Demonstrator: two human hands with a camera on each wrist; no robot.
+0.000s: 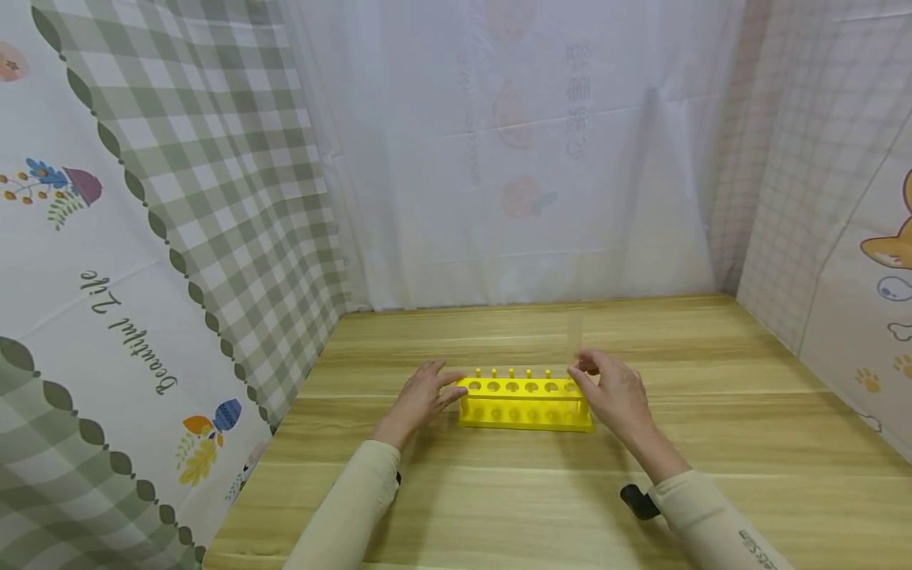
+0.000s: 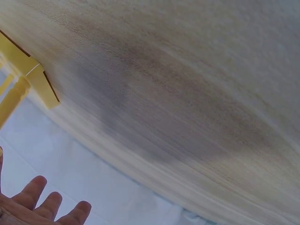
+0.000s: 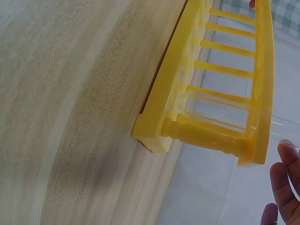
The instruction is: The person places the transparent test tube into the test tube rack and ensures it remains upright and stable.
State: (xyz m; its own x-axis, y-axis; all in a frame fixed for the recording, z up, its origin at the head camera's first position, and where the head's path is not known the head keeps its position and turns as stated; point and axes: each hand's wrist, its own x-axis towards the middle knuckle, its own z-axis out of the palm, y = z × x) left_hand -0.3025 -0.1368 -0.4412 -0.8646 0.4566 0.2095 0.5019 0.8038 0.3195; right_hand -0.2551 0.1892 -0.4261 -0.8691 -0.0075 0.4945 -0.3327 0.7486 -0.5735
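Observation:
A yellow test tube rack [image 1: 523, 398] stands upright on the table, with a row of round holes along its top. My left hand [image 1: 420, 400] touches the rack's left end, its fingers extended; the left wrist view shows that hand [image 2: 44, 206] with spread fingers beside the rack [image 2: 23, 70]. At the right end, my right hand [image 1: 618, 393] pinches a clear tube [image 1: 574, 336] that rises above the rack. In the right wrist view, the tube [image 3: 220, 107] passes down through the end hole of the rack [image 3: 211, 133], with my right hand's [image 3: 288, 183] fingertips at its upper part.
The wooden table [image 1: 499, 499] extends around the rack. A white curtain [image 1: 527, 158] hangs behind it, a green checked cloth [image 1: 235, 158] at the left and a patterned cloth [image 1: 841, 237] at the right. A black strap end [image 1: 639, 502] shows by the right sleeve.

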